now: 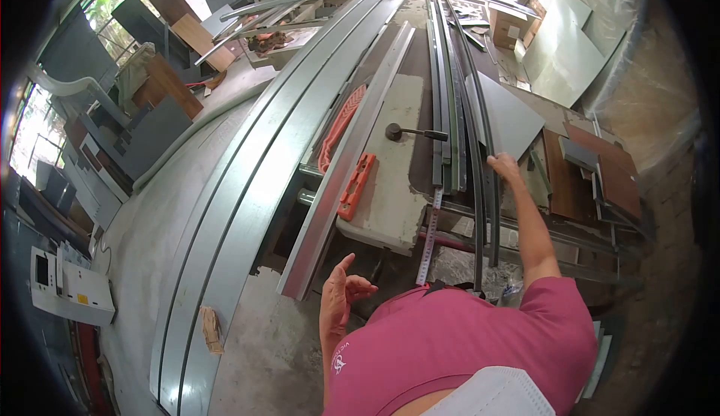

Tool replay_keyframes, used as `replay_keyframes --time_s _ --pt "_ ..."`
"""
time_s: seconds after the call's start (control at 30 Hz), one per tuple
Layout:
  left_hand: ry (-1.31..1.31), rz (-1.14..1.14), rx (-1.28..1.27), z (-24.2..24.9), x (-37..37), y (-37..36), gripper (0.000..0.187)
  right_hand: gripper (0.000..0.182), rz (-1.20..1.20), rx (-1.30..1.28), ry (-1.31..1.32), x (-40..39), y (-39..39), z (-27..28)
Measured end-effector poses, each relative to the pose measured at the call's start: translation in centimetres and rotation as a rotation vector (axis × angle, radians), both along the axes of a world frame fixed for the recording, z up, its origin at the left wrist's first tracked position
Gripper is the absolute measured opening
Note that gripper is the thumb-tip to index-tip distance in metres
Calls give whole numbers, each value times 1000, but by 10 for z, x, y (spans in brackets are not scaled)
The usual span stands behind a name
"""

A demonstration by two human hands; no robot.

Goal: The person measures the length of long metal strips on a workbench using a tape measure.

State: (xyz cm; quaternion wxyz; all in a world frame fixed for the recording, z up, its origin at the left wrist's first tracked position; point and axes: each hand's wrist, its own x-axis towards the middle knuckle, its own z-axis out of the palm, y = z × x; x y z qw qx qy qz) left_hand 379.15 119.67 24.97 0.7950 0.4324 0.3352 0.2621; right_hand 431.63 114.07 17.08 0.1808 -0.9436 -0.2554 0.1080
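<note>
My right hand (pixel 505 167) is closed around a long, thin dark strip (pixel 494 225) that runs away from me along the right of the machine. Beside it lies a second dark strip (pixel 478 213), with several more long strips (pixel 442 108) bundled to its left. An extended tape measure blade (pixel 429 245) reaches from the ends of that bundle down towards my waist. My left hand (pixel 343 292) is raised near the close end of a metal fence rail (pixel 349 180), fingers apart and holding nothing. Behind the rail lies an orange push stick (pixel 345 123); an orange block (pixel 356 186) rests on its right.
A long metal sliding table (pixel 247 168) fills the left, with a scrap of wood (pixel 211 330) on it. A lever with a black knob (pixel 416 132) sits on the machine bed. Boards (pixel 574 183) are stacked at right; panels (pixel 169 86) lean at left beside a white control box (pixel 71 288).
</note>
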Motion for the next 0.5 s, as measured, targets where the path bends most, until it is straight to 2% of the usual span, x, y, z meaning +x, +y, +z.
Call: replay_keyframes --time_s 0.03,0.1,0.13,0.2,0.23,0.3,0.37,0.4,0.47,0.5 --pt "0 11 15 1 -6 0 68 38 4 0 -7 1 -2 12" --pt "-30 -2 20 1 -16 2 68 37 145 301 410 2 -10 44" --pt "-52 -19 27 2 -20 3 67 37 148 297 403 -7 -11 59" --pt "-38 -62 54 9 -18 6 66 37 180 692 804 -43 -7 92" --pt "-18 -107 83 13 -15 7 65 37 180 691 797 -65 -6 108" --pt "-47 -187 116 20 -2 7 65 32 209 966 1000 -122 -3 138" --pt "-163 -430 106 29 14 2 67 33 237 941 999 -172 -5 158" --pt "-171 -434 113 33 22 -1 67 33 269 932 1025 -193 -6 162" --pt "-366 -643 -150 38 35 -7 68 34 300 917 1040 -231 -5 162" --pt "-375 -647 -155 44 37 -7 68 35 293 939 1059 -249 -4 159"
